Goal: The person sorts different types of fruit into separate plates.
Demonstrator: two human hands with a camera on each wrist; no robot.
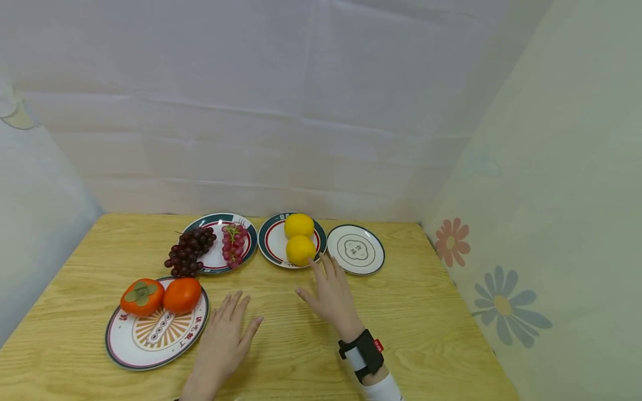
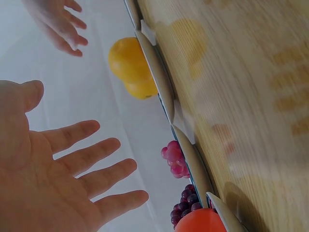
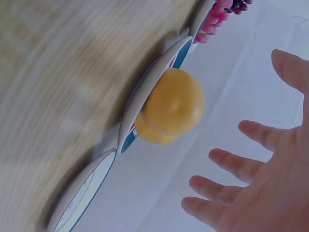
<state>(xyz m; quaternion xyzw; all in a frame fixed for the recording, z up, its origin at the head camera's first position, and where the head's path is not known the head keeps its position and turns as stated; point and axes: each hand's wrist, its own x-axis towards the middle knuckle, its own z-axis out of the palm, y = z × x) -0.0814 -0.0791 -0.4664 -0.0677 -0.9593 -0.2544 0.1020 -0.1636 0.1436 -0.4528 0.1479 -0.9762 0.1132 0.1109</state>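
Note:
Both hands are held out over the wooden table with straight, spread fingers and hold nothing. My left hand (image 1: 223, 337) is just right of the oval plate (image 1: 120, 345) bearing two persimmons (image 1: 182, 295). My right hand (image 1: 332, 289) reaches toward the two yellow lemons (image 1: 301, 250), its fingertips close to the front one in the head view. The lemons sit on a round green-rimmed plate (image 1: 271, 245). In the right wrist view the lemons (image 3: 175, 101) lie beyond the spread fingers (image 3: 236, 164). A small white plate (image 1: 371, 250) with a dark rim stands right of them.
Left of the lemon plate, another green-rimmed plate (image 1: 213, 262) carries dark grapes (image 1: 188, 253) and pink grapes (image 1: 233, 245); the dark bunch overhangs its edge. A pale cloth backdrop (image 1: 276, 139) rises behind the table (image 1: 411, 312), with a flower-printed sheet (image 1: 551, 223) at right.

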